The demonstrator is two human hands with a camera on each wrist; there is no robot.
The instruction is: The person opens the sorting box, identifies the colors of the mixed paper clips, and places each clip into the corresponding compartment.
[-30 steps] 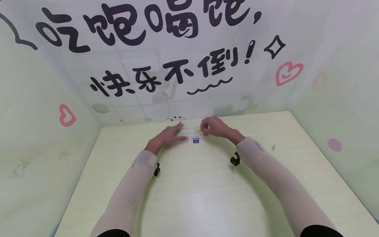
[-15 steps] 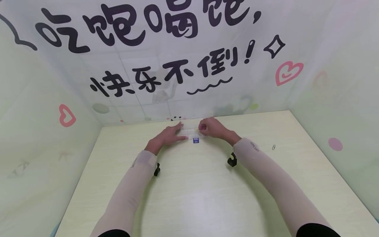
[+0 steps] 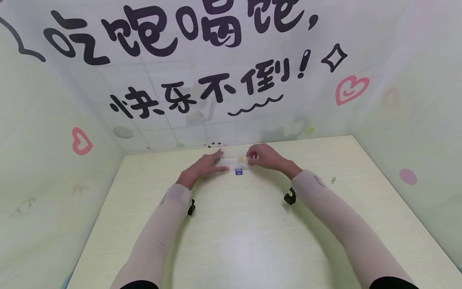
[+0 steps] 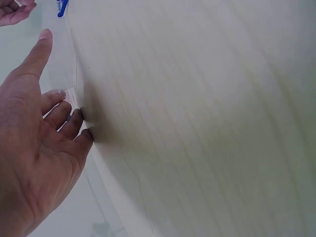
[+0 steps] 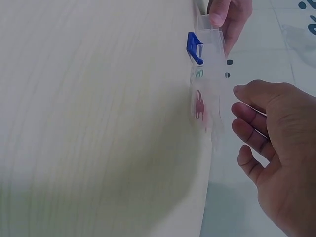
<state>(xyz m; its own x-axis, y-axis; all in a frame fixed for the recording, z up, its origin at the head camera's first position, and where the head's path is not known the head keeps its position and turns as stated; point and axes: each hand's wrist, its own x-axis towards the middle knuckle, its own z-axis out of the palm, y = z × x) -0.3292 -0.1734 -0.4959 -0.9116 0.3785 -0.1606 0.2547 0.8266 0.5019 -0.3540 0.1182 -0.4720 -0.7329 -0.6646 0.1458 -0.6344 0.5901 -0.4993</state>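
A clear plastic compartment box [image 3: 233,162] with a blue latch [image 3: 238,171] lies near the back edge of the table. My left hand [image 3: 206,164] holds its left end, thumb along the near side and fingers at the far side. In the right wrist view, red paper clips [image 5: 199,105] and something green [image 5: 199,73] show through the box wall. Something yellowish shows inside in the head view. My right hand [image 3: 266,156] hovers by the box's right end; its fingers are loosely bent, apart from the thumb, and nothing shows between them in the right wrist view.
One paper clip [image 3: 333,180] lies on the table [image 3: 231,233] to the right of my right hand. A printed backdrop [image 3: 173,132] rises right behind the box, with side walls at left and right.
My right hand went a little left over the box, then drew back right, uncovering the yellowish contents. My left hand and the box have stayed in place.
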